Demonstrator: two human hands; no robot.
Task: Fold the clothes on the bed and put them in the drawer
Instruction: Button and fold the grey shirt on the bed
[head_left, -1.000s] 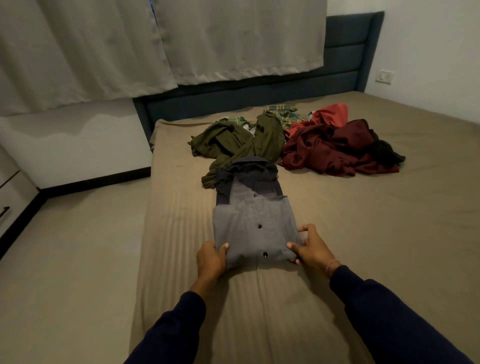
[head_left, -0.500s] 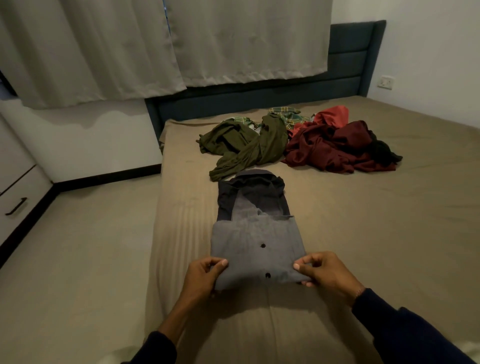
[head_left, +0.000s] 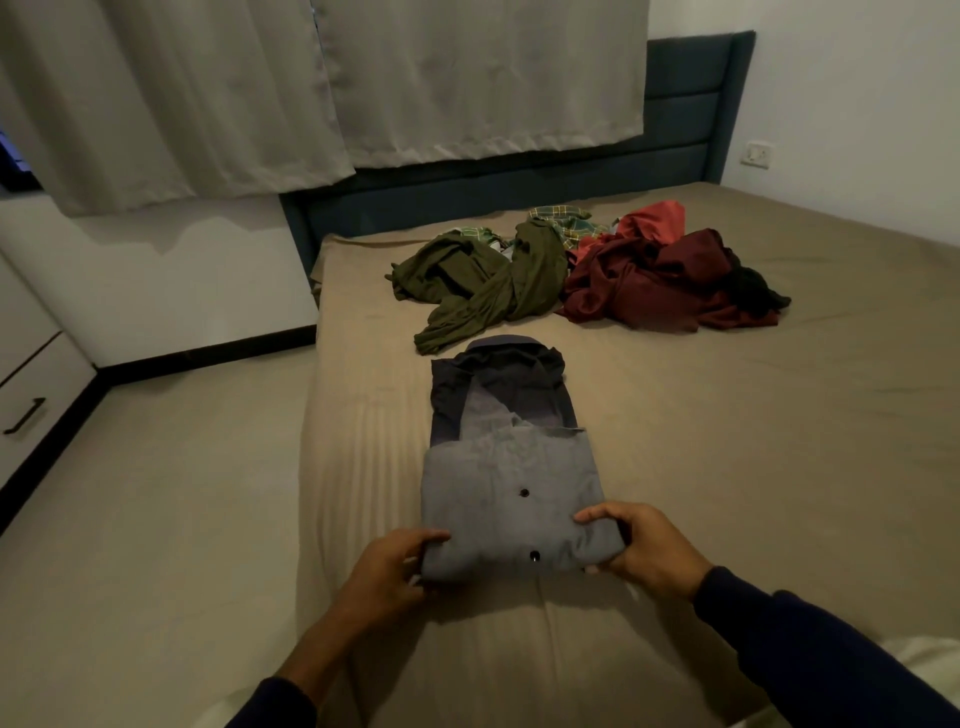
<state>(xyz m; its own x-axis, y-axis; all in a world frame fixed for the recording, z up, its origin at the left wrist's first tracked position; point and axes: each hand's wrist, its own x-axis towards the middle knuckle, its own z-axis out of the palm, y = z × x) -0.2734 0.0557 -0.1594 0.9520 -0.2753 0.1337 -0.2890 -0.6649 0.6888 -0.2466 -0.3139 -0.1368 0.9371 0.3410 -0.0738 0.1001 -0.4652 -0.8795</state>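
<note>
Drawer unit: we note white drawers with a dark handle (head_left: 23, 415) at the far left edge, standing on the floor well apart from the bed; all fronts in view are closed and no garment has reached them.
Left hand: we find the left hand (head_left: 389, 569) pinching the near left corner of the grey shirt (head_left: 511, 488), thumb on top and fingers curled under the edge.
Grey shirt: it lies on the bed (head_left: 779, 467) near the front edge, already folded to a narrow strip with the sleeves tucked in, button placket up and dark collar pointing toward the headboard. We judge the lower end is being raised for the final fold toward the collar.
Right hand: the right hand (head_left: 649, 553) grips the near right corner of the same shirt, thumb over the cloth and fingers wrapped beneath.
Olive garment: an olive-green garment (head_left: 478, 283) lies crumpled beyond the collar, unfolded, just beside the shirt's far end.
Plaid garment: a green checked piece (head_left: 569, 223) shows partly behind the olive one, unfolded.
Maroon heap: a maroon garment (head_left: 649, 280), a brighter red piece (head_left: 654, 218) and a black item (head_left: 753, 288) lie heaped together, all unfolded.
Progress: we assess the task as early; one shirt is nearly folded, at least five pieces remain, and nothing is stowed.
</note>
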